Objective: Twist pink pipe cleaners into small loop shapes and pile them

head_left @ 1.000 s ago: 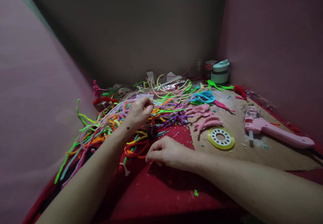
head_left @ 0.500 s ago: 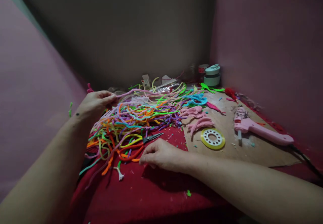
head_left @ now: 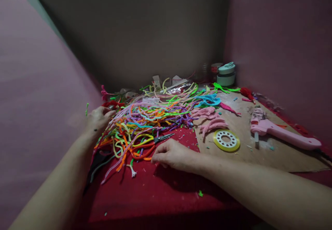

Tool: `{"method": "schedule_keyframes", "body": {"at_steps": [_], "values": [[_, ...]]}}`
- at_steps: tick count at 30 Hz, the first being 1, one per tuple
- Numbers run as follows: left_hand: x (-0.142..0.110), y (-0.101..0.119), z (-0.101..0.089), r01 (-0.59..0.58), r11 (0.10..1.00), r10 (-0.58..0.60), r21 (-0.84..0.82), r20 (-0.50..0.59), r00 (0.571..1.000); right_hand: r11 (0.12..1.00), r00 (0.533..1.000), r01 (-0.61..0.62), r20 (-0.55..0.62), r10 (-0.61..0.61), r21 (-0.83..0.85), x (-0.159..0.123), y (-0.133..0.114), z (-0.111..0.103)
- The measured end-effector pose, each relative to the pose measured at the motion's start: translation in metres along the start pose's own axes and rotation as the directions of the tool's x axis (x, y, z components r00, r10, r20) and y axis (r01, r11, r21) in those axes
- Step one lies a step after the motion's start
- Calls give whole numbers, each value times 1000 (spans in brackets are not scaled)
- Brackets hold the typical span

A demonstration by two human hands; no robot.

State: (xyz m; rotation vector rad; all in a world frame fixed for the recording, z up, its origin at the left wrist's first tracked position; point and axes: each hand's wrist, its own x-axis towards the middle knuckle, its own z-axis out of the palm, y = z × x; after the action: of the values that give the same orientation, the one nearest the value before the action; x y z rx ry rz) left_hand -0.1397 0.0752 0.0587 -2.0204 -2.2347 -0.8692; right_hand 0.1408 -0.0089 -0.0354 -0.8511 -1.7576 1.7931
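Observation:
At the left edge of a tangled heap of colourful pipe cleaners [head_left: 155,114] is my left hand [head_left: 100,119]. Its fingers are bent together beside pale pink strands; whether they grip one is hidden. My right hand [head_left: 172,155] rests on the red cloth [head_left: 166,192], fingers curled closed, and what they hold, if anything, cannot be made out. Just left of that hand lie scissors [head_left: 147,145] with yellow and red handles, blades pointing right. An orange pipe cleaner end [head_left: 147,159] reaches close to the right fingertips.
On the right, cardboard [head_left: 261,161] carries a pink glue gun [head_left: 282,133], a yellow tape roll [head_left: 226,140], bent pink pieces [head_left: 214,124] and blue loops [head_left: 209,100]. A mint-green container [head_left: 226,74] stands behind. Walls close in on both sides.
My left hand has come down to the heap's left edge, and the pink pipe cleaner it held raised no longer stretches from its fingers. The view has shifted slightly left; my right hand stays by the scissors.

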Motion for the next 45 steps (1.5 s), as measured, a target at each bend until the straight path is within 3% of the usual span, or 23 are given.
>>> {"method": "schedule_keyframes", "body": {"at_steps": [1,3,5,8,10,11,12,15,17,20,21,26,30,37,41,45], "values": [[-5,6,-2,10,993,4,115,-124,992,1000,1000,-1,7,1,5,-1,0,0],[-21,22,-7,-53,971,97,235,-178,979,999,1000,14,11,-15,39,-3,0,0],[-41,42,-10,-65,984,88,163,-135,987,988,1000,24,-9,-23,151,-5,-2,-2],[-72,68,-6,-96,993,106,-73,139,985,867,986,119,-164,-44,484,-4,-8,-13],[-90,76,3,-201,976,220,-89,388,895,819,943,214,-330,-32,532,-2,-12,-20],[-97,77,10,-272,962,258,-35,453,853,817,927,234,-374,-24,528,-2,-13,-23],[-103,77,18,-361,932,294,40,502,814,824,914,259,-404,-40,504,-3,-15,-23],[-113,74,41,-587,763,410,272,498,764,896,901,298,-408,-150,330,-7,-16,-18],[-113,72,54,-638,697,442,328,503,742,936,903,329,-333,-271,129,-11,-15,-11],[-105,67,65,-653,694,449,303,527,722,913,890,378,-214,-403,-152,-14,-12,-4],[-102,65,67,-645,709,448,284,526,723,891,881,396,-182,-437,-222,-14,-10,-3],[-90,56,75,-545,812,453,208,365,813,738,828,457,-65,-557,-496,-12,-1,0],[-92,52,73,-530,821,453,212,322,831,641,812,476,21,-584,-602,-8,2,2],[-93,45,68,-468,852,383,233,331,862,587,843,452,107,-527,-672,-5,3,5],[-92,42,70,-391,887,324,245,274,906,561,836,454,113,-537,-692,-5,5,7],[-89,40,72,-333,916,264,221,293,919,562,833,463,119,-541,-685,-5,6,9]]}}
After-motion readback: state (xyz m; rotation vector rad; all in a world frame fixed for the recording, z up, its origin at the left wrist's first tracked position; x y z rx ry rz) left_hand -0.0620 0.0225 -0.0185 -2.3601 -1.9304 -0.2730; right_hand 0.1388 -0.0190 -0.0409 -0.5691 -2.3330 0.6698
